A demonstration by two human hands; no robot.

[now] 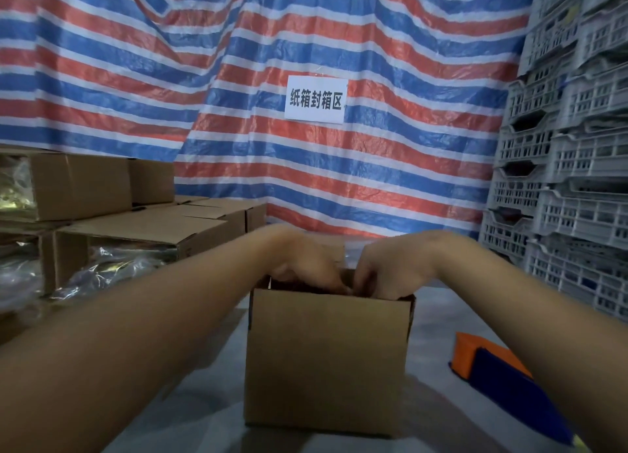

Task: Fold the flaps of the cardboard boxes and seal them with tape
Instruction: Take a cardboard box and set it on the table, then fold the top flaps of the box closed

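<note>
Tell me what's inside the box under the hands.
Both hands, left and right, reach into the box. Its near wall and the hands hide the contents.

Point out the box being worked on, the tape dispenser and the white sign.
Cardboard box (326, 361), head view, near side wall.
Tape dispenser (475, 354), head view, orange part.
White sign (315, 100), head view, middle.
</note>
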